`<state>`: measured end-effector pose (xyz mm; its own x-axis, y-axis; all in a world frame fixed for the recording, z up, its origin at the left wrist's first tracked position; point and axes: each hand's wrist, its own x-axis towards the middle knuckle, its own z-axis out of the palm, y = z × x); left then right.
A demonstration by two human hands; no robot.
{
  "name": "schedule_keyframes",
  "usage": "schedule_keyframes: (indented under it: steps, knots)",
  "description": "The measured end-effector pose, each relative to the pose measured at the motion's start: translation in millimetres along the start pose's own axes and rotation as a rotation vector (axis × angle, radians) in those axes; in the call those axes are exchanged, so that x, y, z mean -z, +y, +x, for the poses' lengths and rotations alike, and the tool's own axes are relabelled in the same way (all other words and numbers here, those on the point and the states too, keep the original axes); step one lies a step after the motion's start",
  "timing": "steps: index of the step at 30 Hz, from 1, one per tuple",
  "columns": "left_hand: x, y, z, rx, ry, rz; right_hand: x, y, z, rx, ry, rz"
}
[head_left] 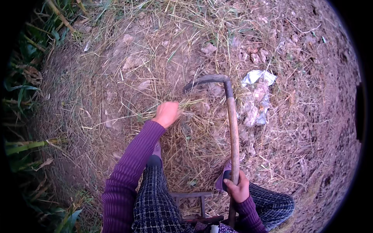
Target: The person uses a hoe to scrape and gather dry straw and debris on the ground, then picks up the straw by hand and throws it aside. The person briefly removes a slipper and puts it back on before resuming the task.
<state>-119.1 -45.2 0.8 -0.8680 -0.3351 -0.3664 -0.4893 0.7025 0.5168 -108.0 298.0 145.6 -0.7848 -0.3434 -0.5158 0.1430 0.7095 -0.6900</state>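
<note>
My right hand (239, 188) is closed around the wooden handle of a sickle (232, 125), low on its shaft. The handle runs away from me, and the curved metal blade (207, 79) at its far end points left, over the straw-strewn soil. My left hand (167, 113) reaches forward, left of the handle and just below the blade's tip, with its fingers closed around some dry grass stalks (191, 102). Part of its fingers is hidden by the back of the hand. Cut dry grass (186, 151) lies between my feet.
A wooden stool frame (191, 194) stands between my legs. My shoes (157, 150) rest on the ground at either side. Torn white plastic (258, 78) lies right of the sickle. Green leafy plants (27, 86) line the left edge, and bare rough soil (329, 116) stretches along the right.
</note>
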Motion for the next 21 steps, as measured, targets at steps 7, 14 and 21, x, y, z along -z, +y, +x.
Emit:
schedule_keyframes:
  steps: [7, 14, 21]
  knots:
    - [-19.2, -9.0, 0.6, -0.092, 0.261, 0.107, 5.6, 13.4, 23.9, 0.051, -0.055, -0.238]
    - [-6.8, -0.2, -15.1, -0.118, 0.199, 0.190, 19.5, -3.9, -21.9, 0.041, -0.014, -0.365]
    - [-12.3, -8.6, -23.8, -0.177, 0.161, 0.220, 25.6, -3.0, -38.5, -0.010, -0.041, -0.344]
